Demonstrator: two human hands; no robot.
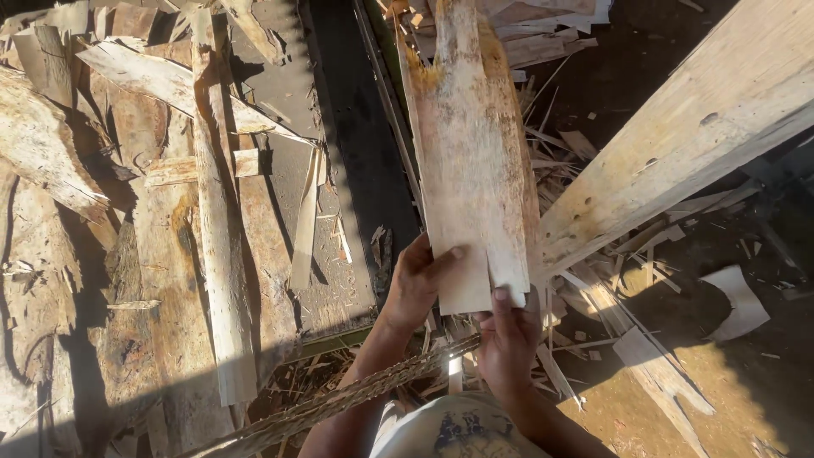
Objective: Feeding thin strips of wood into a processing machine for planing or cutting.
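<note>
A long thin log point(219, 254) lies on the wood pile at the left. The left hand point(417, 280) grips the near end of a flat wood sheet point(471, 161), thumb on top. The right hand point(509, 337) pinches that end too. The sheet hides their fingers.

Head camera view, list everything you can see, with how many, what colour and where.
Veneer sheet: one, pale tan with orange stains, centre, held up by both hands.
Plank: one, light yellow, slanting across upper right.
Pole: one, pale, lying on the left pile.
Wood scraps: many, brown and tan, piled left.
Splinters: many, pale, on the ground right.
Left hand: grip on the sheet's lower left edge.
Right hand: grip on its lower right corner.
</note>
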